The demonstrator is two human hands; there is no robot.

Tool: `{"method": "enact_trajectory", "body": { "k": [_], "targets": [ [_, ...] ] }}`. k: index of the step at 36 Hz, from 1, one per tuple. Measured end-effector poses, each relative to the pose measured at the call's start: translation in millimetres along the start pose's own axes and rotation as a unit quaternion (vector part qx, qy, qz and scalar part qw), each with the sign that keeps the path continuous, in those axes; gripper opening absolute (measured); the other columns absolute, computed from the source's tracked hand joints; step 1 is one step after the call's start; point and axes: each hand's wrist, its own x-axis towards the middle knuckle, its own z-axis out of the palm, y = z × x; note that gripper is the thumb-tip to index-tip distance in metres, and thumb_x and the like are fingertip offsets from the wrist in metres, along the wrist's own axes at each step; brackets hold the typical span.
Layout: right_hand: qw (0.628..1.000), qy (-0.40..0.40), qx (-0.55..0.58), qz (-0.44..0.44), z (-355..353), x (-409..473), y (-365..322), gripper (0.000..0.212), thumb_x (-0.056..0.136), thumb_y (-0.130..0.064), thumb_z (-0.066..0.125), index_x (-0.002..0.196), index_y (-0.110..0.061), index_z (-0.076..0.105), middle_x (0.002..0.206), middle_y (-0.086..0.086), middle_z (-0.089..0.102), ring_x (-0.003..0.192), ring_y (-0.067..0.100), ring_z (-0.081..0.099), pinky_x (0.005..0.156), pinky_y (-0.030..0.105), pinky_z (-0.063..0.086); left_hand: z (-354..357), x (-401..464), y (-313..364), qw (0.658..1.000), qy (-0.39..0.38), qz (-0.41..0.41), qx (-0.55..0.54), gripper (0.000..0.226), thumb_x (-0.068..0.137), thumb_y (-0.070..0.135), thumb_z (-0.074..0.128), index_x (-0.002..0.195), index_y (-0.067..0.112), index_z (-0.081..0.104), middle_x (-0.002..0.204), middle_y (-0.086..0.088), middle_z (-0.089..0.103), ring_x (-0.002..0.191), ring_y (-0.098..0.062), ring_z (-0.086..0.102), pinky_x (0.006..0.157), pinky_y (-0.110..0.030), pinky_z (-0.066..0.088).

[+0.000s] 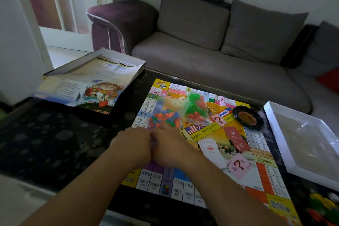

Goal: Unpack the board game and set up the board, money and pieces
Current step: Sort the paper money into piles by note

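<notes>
The game board [211, 152] lies flat on the dark counter [55, 143] at centre frame, its long axis running from upper left to lower right. Both hands meet at its left edge: the left hand [132, 145] and right hand [170, 145] pinch the near end of a clear bag of coloured pieces [163, 115], each grip clenched on the plastic. A second bag of green and red pieces [196, 108] lies just beyond. A small roulette wheel [247, 117], red cards [236, 138], paper money [211, 149] and a pink chance card [238, 167] rest on the board.

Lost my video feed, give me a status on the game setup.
Both hands, left hand and right hand, pinching the bag of pieces. Board unfolded, second bag unopened. Nothing in the way.
</notes>
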Motion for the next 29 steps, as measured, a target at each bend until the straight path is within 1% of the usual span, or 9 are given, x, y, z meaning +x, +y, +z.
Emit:
{"method": "enact_trajectory", "body": {
  "k": [3, 5, 8, 12, 19, 22, 25, 27, 29],
  "targets": [
    [1.000, -0.014, 0.004, -0.020, -3, -1, 0, 0.054, 0.094, -0.032, 0.064, 0.145, -0.039, 0.049, 0.137, 0.008, 0.044, 0.129, 0.031, 0.043, 0.108, 0.050, 0.044, 1, 0, -2, 1.000, -0.007, 0.001, -0.012, 0.043, 0.099, 0.030, 0.063, 0.136, 0.015, 0.046, 0.134, -0.013, 0.050, 0.122, -0.030, 0.054, 0.102, -0.040, 0.051],
    [0.999, -0.024, 0.000, -0.029, -5, -1, 1, 0.048, 0.093, -0.031, 0.063, 0.140, -0.041, 0.054, 0.133, 0.008, 0.043, 0.128, 0.031, 0.041, 0.106, 0.050, 0.045, 2, 1, -3, 1.000, -0.008, 0.002, -0.022, 0.045, 0.099, 0.031, 0.063, 0.138, 0.016, 0.045, 0.136, -0.012, 0.047, 0.126, -0.030, 0.051, 0.102, -0.040, 0.049],
    [0.999, -0.037, -0.004, -0.034, -7, -2, 2, 0.048, 0.094, -0.028, 0.064, 0.140, -0.037, 0.054, 0.135, 0.007, 0.041, 0.130, 0.030, 0.037, 0.108, 0.049, 0.042, 2, 2, -4, 0.999, -0.014, 0.001, -0.033, 0.049, 0.100, 0.032, 0.064, 0.141, 0.017, 0.043, 0.140, -0.012, 0.045, 0.130, -0.030, 0.047, 0.105, -0.040, 0.047],
    [0.998, -0.037, -0.019, -0.052, -7, -2, 3, 0.050, 0.091, -0.028, 0.070, 0.138, -0.028, 0.054, 0.129, 0.005, 0.043, 0.125, 0.028, 0.039, 0.105, 0.048, 0.043, 2, 3, -4, 0.999, -0.020, 0.012, -0.026, 0.058, 0.097, 0.035, 0.068, 0.144, 0.017, 0.040, 0.142, -0.011, 0.044, 0.134, -0.030, 0.043, 0.110, -0.042, 0.046],
    [0.995, -0.044, -0.034, -0.080, -8, -1, 4, 0.042, 0.085, -0.024, 0.075, 0.123, -0.019, 0.056, 0.121, 0.004, 0.047, 0.117, 0.025, 0.042, 0.103, 0.049, 0.046, 6, 5, -4, 0.999, -0.010, 0.035, -0.006, 0.044, 0.096, 0.033, 0.066, 0.134, 0.023, 0.046, 0.135, -0.009, 0.046, 0.128, -0.027, 0.045, 0.105, -0.042, 0.048],
    [0.995, -0.045, -0.026, -0.081, -10, -3, 4, 0.046, 0.086, -0.022, 0.076, 0.127, -0.018, 0.055, 0.123, 0.006, 0.046, 0.117, 0.025, 0.043, 0.102, 0.049, 0.047, 7, 4, -4, 0.999, -0.006, 0.045, 0.005, 0.045, 0.094, 0.034, 0.070, 0.132, 0.025, 0.047, 0.133, -0.006, 0.049, 0.126, -0.026, 0.048, 0.105, -0.043, 0.051],
    [0.995, -0.042, -0.026, -0.083, -11, -5, 4, 0.053, 0.087, -0.022, 0.076, 0.134, -0.018, 0.052, 0.127, 0.008, 0.048, 0.119, 0.026, 0.044, 0.103, 0.049, 0.047, 6, 3, -4, 0.998, 0.002, 0.055, 0.018, 0.041, 0.094, 0.035, 0.071, 0.127, 0.025, 0.048, 0.128, -0.003, 0.055, 0.120, -0.025, 0.054, 0.101, -0.041, 0.053],
    [0.995, -0.042, -0.033, -0.084, -12, -7, 3, 0.057, 0.088, -0.023, 0.076, 0.139, -0.017, 0.049, 0.129, 0.010, 0.047, 0.121, 0.027, 0.044, 0.103, 0.047, 0.047, 6, 4, -5, 0.998, 0.006, 0.057, 0.018, 0.041, 0.093, 0.035, 0.071, 0.125, 0.023, 0.048, 0.126, -0.003, 0.056, 0.118, -0.025, 0.055, 0.096, -0.039, 0.052],
    [0.995, -0.043, -0.043, -0.084, -11, -7, 3, 0.060, 0.087, -0.024, 0.076, 0.139, -0.017, 0.048, 0.128, 0.010, 0.046, 0.120, 0.027, 0.043, 0.103, 0.046, 0.047, 6, 4, -5, 0.998, 0.007, 0.061, 0.020, 0.042, 0.093, 0.037, 0.070, 0.126, 0.023, 0.047, 0.127, -0.004, 0.055, 0.118, -0.024, 0.055, 0.096, -0.039, 0.052]
  ]
}}
